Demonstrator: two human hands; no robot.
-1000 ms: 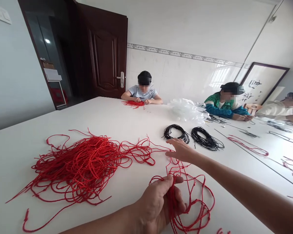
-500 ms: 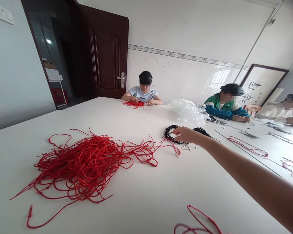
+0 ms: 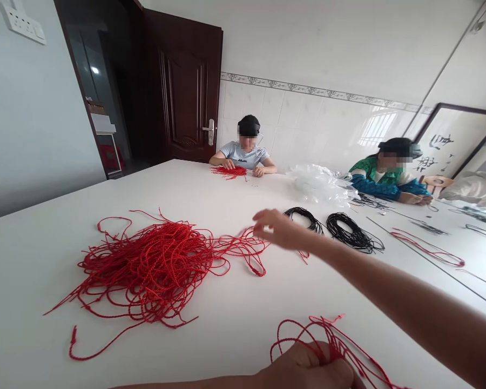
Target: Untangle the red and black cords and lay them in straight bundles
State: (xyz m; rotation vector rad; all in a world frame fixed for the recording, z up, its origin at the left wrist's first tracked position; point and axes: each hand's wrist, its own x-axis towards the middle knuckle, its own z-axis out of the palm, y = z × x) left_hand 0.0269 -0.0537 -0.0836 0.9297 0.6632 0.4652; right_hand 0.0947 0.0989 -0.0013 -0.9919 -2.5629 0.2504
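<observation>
Right, left hand (image 3: 314, 367) is closed on a bunch of red cords (image 3: 336, 344) at the near edge of the table (image 3: 243, 310); loops and tails poke out past the fingers. Right hand (image 3: 278, 229) is loosely open, thumb apart from fingers, slightly blurred, over the trailing red loops (image 3: 243, 246) beside the main red cord pile (image 3: 154, 270). No strand visibly gripped there; can't tell if fingertips touch one.

Handling notes, my read: pinch one strand near its knot, not mid-loop. Lift slowly and draw it away from the pile so crossing loops slide off. If it snags, ease off and free the crossing; a hard tug probably tightens the mess. Left grip firm enough to hold, not crush; knots roughly aligned so tails don't catch.

Materials: thin cord, twisted or braided look, matte, springy enough to hold wide curves. Pile is a low tangled mound, ends fanning out. One stray end (image 3: 73, 336) has a thicker wrapped section. Two black cord coils sit near the right forearm: left coil (image 3: 316, 221) partly hidden behind it, right coil (image 3: 354, 241) a flattened ring with frayed-out tails. Clear plastic bags (image 3: 322, 185) behind, crinkly, glossy. Tabletop smooth, pale.
</observation>
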